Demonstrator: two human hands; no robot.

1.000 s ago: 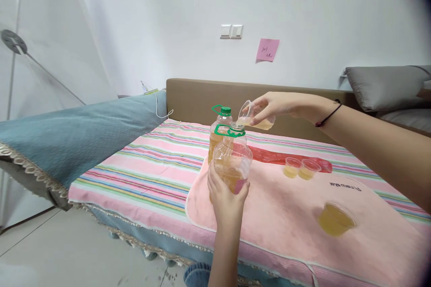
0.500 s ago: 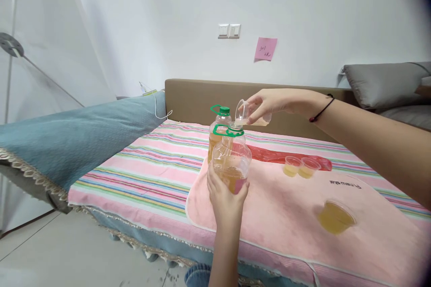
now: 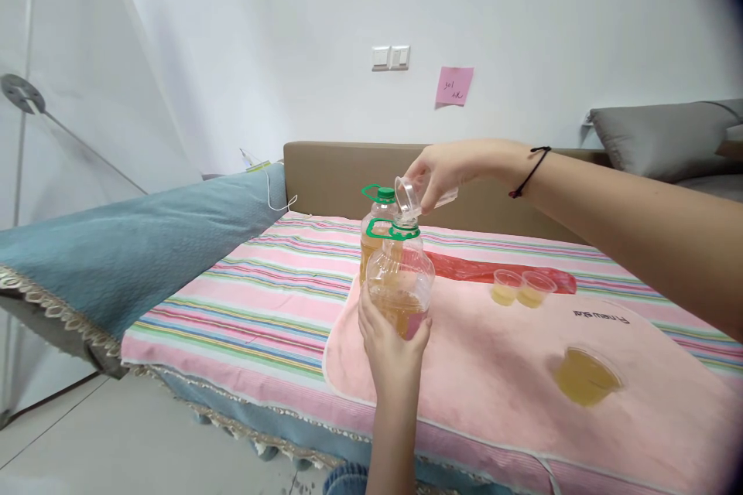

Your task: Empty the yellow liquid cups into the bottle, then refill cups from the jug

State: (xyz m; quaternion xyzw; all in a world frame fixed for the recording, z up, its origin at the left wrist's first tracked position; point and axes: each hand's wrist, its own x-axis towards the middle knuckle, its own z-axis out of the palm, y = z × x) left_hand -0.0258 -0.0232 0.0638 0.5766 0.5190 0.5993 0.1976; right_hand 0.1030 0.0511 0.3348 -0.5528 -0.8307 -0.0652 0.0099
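Observation:
My left hand [image 3: 395,352] is wrapped round the lower part of a clear plastic bottle [image 3: 400,278], partly filled with amber liquid and uncapped, with a green carry ring at its neck. Above it, my right hand [image 3: 444,174] grips a clear plastic cup [image 3: 408,197], tipped far over so that its rim is at the bottle's mouth. Little liquid shows in the cup. Just behind stands a second bottle [image 3: 371,247] of amber liquid with a green cap, partly hidden by the first.
Two small cups [image 3: 505,288] of pale yellow liquid stand to the right by a red plastic bag [image 3: 464,267]. Nearer me is a larger tub [image 3: 587,377] of yellow liquid on the pink mat [image 3: 481,379]. A striped sheet [image 3: 272,286] lies beneath; a brown headboard [image 3: 330,178] rises behind.
My right hand has tilted the cup further and shifted slightly left. The liquid seen in the cup before has mostly gone. My left hand keeps its hold on the bottle.

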